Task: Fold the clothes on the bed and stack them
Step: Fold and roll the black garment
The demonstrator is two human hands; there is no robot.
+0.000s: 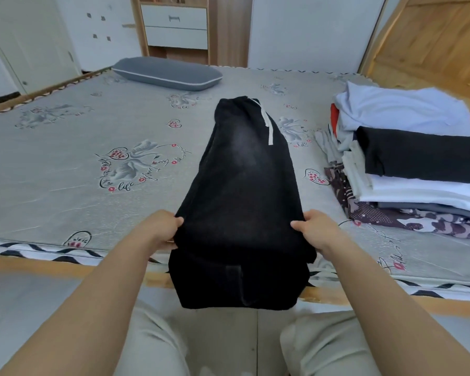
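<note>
Nearest, the person's left hand (164,231) and right hand (314,232) each pinch a side edge of the pair of black drawstring trousers (244,191), thumbs on top and fingers curled beneath, so both grips are grasping the cloth. These trousers lie lengthwise on the grey mattress with its heart-and-swan print (92,169); their leg ends hang over the mattress's near edge toward the person's knees, and the waistband with its white drawstring (267,123) points away, toward the middle of the mattress. They look already halved lengthwise, leg on leg, so the remaining work on them seems to be bringing the hanging end up and over toward the waist, then carrying them across. To the right of the trousers, well apart from them, stands the stack of folded clothes (407,164), with a black piece on white ones over a patterned cloth, and beyond it a looser heap topped by a pale blue garment (399,109); whether that heap is folded I cannot tell. Left of the trousers the mattress offers wide room. Farther off lies a grey pillow with white piping (166,73), near the mattress's far edge.
</note>
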